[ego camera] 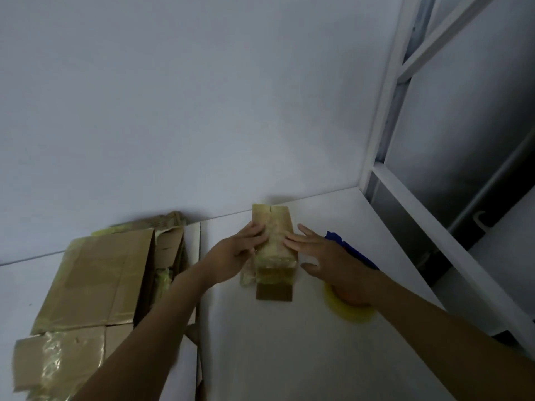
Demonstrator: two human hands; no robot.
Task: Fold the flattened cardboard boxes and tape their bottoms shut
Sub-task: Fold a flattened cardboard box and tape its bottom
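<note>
A small folded cardboard box (275,224) stands on the white table (260,342), its upturned face covered in shiny tape, with a loose flap (274,292) hanging at the near end. My left hand (236,254) grips the box's left side, fingers curled over the top edge. My right hand (318,256) lies flat with straight fingers pressing on the taped face from the right. A yellowish tape roll (348,309) lies under my right forearm, partly hidden.
A pile of flattened, taped cardboard boxes (95,285) covers the table's left part. A blue object (351,250) lies behind my right hand. A white wall is close behind, and a white metal frame (385,117) stands to the right.
</note>
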